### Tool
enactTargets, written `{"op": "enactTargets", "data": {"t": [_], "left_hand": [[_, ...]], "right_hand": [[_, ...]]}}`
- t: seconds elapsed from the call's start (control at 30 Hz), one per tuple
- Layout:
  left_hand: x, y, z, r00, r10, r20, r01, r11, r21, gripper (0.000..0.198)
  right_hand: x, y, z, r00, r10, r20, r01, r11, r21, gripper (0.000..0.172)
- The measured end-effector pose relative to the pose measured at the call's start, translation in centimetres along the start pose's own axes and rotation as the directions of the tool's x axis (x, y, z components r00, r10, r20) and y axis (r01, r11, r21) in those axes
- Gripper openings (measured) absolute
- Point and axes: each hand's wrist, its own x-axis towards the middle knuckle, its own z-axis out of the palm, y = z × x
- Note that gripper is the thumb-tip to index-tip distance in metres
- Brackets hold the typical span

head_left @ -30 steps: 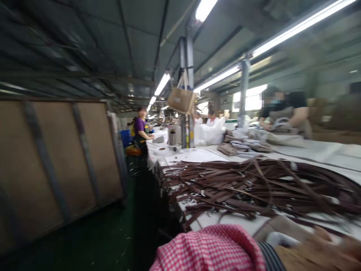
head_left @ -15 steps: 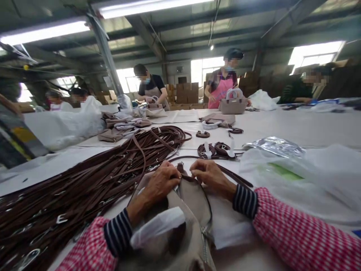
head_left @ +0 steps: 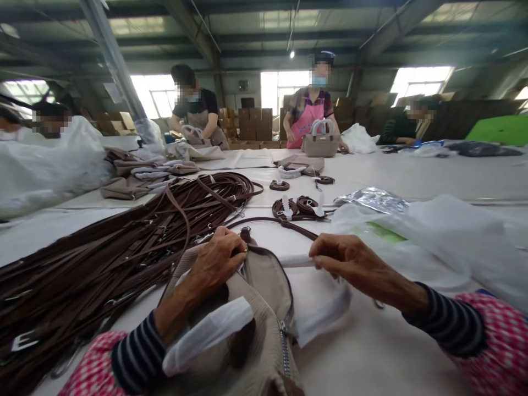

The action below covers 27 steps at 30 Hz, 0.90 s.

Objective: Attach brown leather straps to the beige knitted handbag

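A beige bag with its zipper undone lies before me, one handle wrapped in white material. My left hand pinches the bag's top edge beside a small brown tab with a metal ring. Off to the right of the bag, my right hand is closed, thumb against fingers, at the end of a thin whitish strip that stretches toward the bag. A brown strap passes just behind that hand.
A large pile of brown straps covers the left. Coiled straps lie ahead, clear plastic bags to the right. More beige bags are stacked at the far left. Several people work across the table, one beside an upright bag.
My right hand has moved right, away from the bag's top edge, and a whitish strip now shows between them. My left hand stays at the bag's edge. The view has shifted to the right.
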Motion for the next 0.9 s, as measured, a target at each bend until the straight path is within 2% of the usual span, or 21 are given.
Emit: {"op": "enactTargets", "data": {"t": [0.13, 0.23, 0.4, 0.5, 0.63, 0.73, 0.8, 0.9], "left_hand": [[0.1, -0.2, 0.0, 1.0, -0.002, 0.002, 0.002, 1.0, 0.015, 0.014], [0.2, -0.9, 0.4, 1.0, 0.013, -0.02, -0.012, 1.0, 0.019, 0.019], [0.6, -2.5, 1.1, 0.998, 0.05, -0.043, -0.05, 0.999, -0.006, 0.025], [0.6, -2.6, 1.0, 0.999, 0.037, -0.038, -0.037, 0.999, -0.004, 0.025], [0.2, -0.8, 0.4, 1.0, 0.024, 0.006, -0.024, 0.999, 0.031, 0.018], [0.1, 0.6, 0.2, 1.0, 0.002, 0.009, -0.003, 0.999, 0.053, 0.014], [0.2, 0.8, 0.3, 1.0, -0.003, -0.009, 0.004, 0.998, 0.059, 0.013], [0.0, -0.1, 0.5, 0.999, 0.007, -0.031, -0.006, 0.999, 0.053, 0.012]], "right_hand": [[-3.3, 0.4, -1.4, 0.999, 0.038, -0.003, -0.039, 0.992, -0.121, 0.011], [-5.2, 0.8, -2.9, 0.994, 0.102, -0.04, -0.106, 0.987, -0.124, 0.012], [-7.1, 2.2, -5.8, 0.982, 0.111, -0.153, -0.139, 0.973, -0.185, 0.011], [-7.6, 3.0, -7.3, 0.972, 0.127, -0.2, -0.172, 0.959, -0.224, 0.013], [-6.9, 3.3, -8.2, 0.969, 0.106, -0.221, -0.167, 0.946, -0.279, 0.019], [-4.8, 3.1, -8.1, 0.983, 0.033, -0.178, -0.094, 0.933, -0.349, 0.024], [-3.1, 2.8, -7.6, 0.989, -0.038, -0.143, -0.022, 0.916, -0.4, 0.025], [-1.2, 1.7, -6.2, 0.987, -0.125, -0.104, 0.069, 0.899, -0.433, 0.021]]}}
